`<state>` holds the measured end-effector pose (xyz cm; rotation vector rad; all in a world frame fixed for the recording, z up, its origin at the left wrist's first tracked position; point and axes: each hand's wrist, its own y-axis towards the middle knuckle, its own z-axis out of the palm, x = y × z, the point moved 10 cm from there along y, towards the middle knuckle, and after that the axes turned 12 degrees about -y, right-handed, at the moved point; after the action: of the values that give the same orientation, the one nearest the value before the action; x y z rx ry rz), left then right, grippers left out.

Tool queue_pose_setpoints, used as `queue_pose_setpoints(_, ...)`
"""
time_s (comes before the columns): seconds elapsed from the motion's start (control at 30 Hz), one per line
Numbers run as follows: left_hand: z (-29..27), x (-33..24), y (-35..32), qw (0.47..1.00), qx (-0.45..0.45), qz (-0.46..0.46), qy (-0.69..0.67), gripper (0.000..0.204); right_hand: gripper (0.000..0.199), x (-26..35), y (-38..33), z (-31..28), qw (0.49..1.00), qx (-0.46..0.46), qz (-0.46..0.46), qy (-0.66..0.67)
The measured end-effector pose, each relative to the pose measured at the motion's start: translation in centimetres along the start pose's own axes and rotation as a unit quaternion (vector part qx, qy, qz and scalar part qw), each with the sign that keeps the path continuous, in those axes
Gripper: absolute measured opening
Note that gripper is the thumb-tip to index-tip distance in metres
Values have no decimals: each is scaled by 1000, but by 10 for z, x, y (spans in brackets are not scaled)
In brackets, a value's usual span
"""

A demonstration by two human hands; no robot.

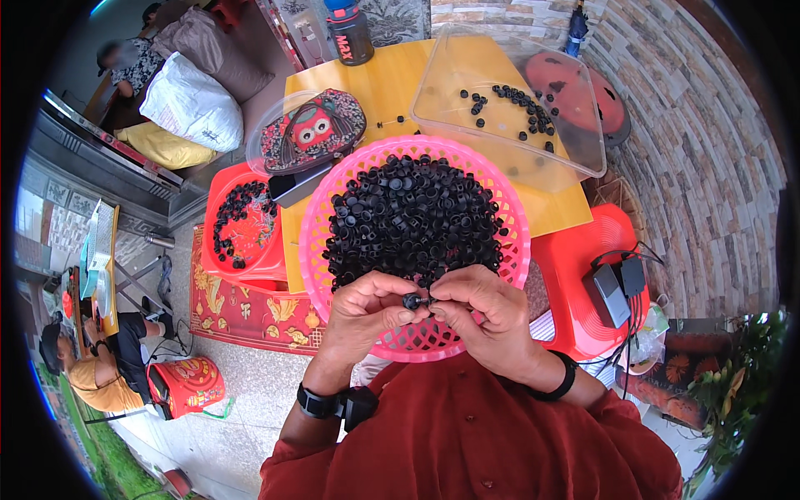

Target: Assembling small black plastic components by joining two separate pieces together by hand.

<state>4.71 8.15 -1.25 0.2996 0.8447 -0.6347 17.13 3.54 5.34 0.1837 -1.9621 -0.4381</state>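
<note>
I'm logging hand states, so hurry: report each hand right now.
Left hand: closed, pinching a small black part.
Right hand: closed, at that part's right end; whether it holds a separate piece cannot be told.

I have both hands raised over the near side of a pink lattice basket point(521, 217). The left hand point(358, 312) pinches a small black piece point(410, 301) between thumb and finger, and the right hand point(492, 321) meets it at its right end. Below, I see black round parts point(408, 217) heaped in the basket, which stands at the near side of a yellow desk point(387, 79). Beyond it, to the right, a clear tray point(508, 71) holds some scattered black parts; to the left lies an owl-patterned pouch point(337, 108), with a dark bottle point(350, 37) farther back. Red stools flank the desk, the right one point(575, 329) carrying dark boxes point(612, 300) and cables.
</note>
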Motion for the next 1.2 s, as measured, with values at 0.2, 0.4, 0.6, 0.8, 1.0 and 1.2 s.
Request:
queue_pose_setpoints(0.2, -2, 4, -1, 1000, -10, 12, 27, 23, 20, 16, -1, 1, 994, 4, -65, -85)
queue_pose_setpoints(0.4, -6, 5, -1, 999, -22, 13, 47, 24, 19, 14, -2, 3, 993, 9, -70, -94)
queue_pose_setpoints(0.6, -6, 6, -3, 997, -38, 18, 64, 24, 19, 13, -2, 5, 993, 15, -72, -94)
queue_pose_setpoints(0.8, -9, 2, -4, 995, -42, 43, 81, 22, 22, 6, -2, 5, 995, 15, -51, -89)
queue_pose_setpoints(1.0, -11, 5, -4, 997, -42, 43, 56, 21, 23, 10, -3, 6, 994, 20, -49, -95)
queue_pose_setpoints(1.2, -6, 1, -3, 996, -35, 53, 65, 20, 23, 14, -6, 8, 993, 32, -60, -92)
